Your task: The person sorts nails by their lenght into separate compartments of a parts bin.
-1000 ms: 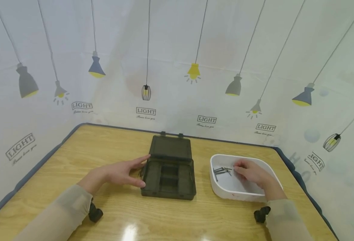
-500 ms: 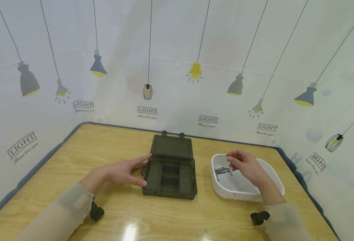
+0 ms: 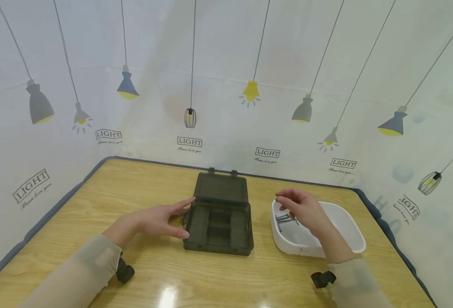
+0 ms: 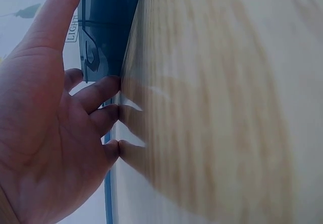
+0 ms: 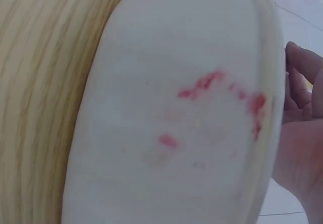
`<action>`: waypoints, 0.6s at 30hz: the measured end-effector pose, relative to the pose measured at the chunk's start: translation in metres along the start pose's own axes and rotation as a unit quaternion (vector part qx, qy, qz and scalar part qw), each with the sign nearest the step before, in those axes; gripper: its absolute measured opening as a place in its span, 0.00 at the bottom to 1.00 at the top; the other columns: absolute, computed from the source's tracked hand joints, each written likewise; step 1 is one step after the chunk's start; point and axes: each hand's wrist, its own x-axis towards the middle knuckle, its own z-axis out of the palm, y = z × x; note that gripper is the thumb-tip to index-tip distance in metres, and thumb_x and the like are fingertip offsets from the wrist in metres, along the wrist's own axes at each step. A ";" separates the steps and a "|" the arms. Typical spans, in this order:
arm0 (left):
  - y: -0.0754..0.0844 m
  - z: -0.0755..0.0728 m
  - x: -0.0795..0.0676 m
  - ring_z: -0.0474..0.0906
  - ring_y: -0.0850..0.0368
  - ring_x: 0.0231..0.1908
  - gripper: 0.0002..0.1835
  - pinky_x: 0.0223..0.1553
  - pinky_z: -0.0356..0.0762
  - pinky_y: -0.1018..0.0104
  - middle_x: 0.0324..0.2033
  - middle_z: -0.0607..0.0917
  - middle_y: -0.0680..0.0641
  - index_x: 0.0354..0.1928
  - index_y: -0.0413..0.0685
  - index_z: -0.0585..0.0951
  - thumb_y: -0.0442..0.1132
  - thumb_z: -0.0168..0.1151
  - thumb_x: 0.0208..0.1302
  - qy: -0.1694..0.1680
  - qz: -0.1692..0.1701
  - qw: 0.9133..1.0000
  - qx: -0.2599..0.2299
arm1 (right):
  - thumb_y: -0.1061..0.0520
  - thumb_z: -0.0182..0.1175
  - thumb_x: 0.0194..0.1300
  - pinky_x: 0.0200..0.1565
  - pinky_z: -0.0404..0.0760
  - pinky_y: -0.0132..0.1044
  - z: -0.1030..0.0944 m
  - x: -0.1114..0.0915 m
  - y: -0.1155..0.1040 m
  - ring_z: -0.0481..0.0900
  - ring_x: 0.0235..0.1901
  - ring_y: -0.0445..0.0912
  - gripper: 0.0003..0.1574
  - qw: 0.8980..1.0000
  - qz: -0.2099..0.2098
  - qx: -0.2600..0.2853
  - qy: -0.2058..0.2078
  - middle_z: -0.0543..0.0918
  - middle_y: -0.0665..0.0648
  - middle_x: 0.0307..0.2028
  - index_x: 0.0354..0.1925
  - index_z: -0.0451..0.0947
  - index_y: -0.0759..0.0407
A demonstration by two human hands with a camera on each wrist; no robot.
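A dark, see-through plastic case (image 3: 219, 226) lies on the table with its lid (image 3: 221, 187) folded back. My left hand (image 3: 158, 221) rests at the case's left side, thumb and forefinger spread along its edge; in the left wrist view the other fingertips touch the tabletop. To the right, a white tub (image 3: 340, 226) holds several thin grey metal pins with heads (image 3: 285, 220), like nails or screws. Above the tub's left part, my right hand (image 3: 301, 209) pinches a small dark piece (image 3: 276, 195), mostly hidden by the fingertips. The right wrist view shows chiefly the tub's side.
The wooden table (image 3: 153, 273) has a dark blue edging (image 3: 62, 197) along its back and sides. Behind it hangs a white sheet (image 3: 226, 107) printed with lamps. Red smears (image 5: 204, 82) mark the tub's outer wall. A black camera mount (image 3: 124, 270) sits under each wrist.
My right hand has risen from inside the tub and moved left toward its rim, with a small dark piece between the fingertips. The left hand and the case have stayed put.
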 end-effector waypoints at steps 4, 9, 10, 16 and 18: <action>0.001 0.001 0.000 0.57 0.39 0.86 0.61 0.83 0.55 0.30 0.87 0.60 0.45 0.91 0.66 0.42 0.66 0.73 0.70 0.000 -0.001 1.000 -0.002 | 0.47 0.67 0.81 0.32 0.81 0.34 0.008 0.000 -0.006 0.81 0.34 0.43 0.22 1.000 -0.020 -0.014 -0.010 0.87 0.62 0.45 0.59 0.83 0.62; 0.002 0.000 0.000 0.57 0.39 0.86 0.61 0.83 0.55 0.30 0.87 0.60 0.44 0.91 0.65 0.43 0.66 0.73 0.70 -0.001 0.000 1.000 -0.002 | 0.50 0.68 0.80 0.35 0.84 0.39 0.018 0.001 -0.010 0.81 0.35 0.45 0.18 0.998 -0.050 -0.030 -0.028 0.86 0.64 0.46 0.56 0.84 0.62; 0.002 0.001 0.000 0.57 0.39 0.86 0.61 0.83 0.55 0.30 0.87 0.60 0.44 0.91 0.65 0.43 0.66 0.73 0.70 -0.001 0.000 1.000 -0.003 | 0.51 0.68 0.80 0.35 0.84 0.39 0.020 0.002 -0.010 0.81 0.34 0.46 0.17 0.998 -0.049 -0.029 -0.032 0.86 0.63 0.47 0.55 0.84 0.62; 0.002 0.001 -0.001 0.56 0.39 0.86 0.61 0.83 0.54 0.29 0.87 0.60 0.44 0.91 0.65 0.43 0.65 0.73 0.70 -0.001 -0.001 1.000 -0.008 | 0.53 0.67 0.80 0.21 0.78 0.36 0.035 0.004 -0.019 0.88 0.30 0.57 0.15 0.997 -0.018 -0.020 -0.070 0.89 0.61 0.46 0.56 0.85 0.61; 0.003 0.001 -0.001 0.56 0.39 0.86 0.61 0.83 0.54 0.29 0.87 0.59 0.44 0.91 0.65 0.43 0.65 0.73 0.70 -0.002 0.000 1.000 -0.008 | 0.53 0.67 0.80 0.20 0.79 0.37 0.039 0.004 -0.022 0.89 0.30 0.60 0.15 0.996 -0.011 -0.022 -0.083 0.89 0.65 0.47 0.56 0.85 0.61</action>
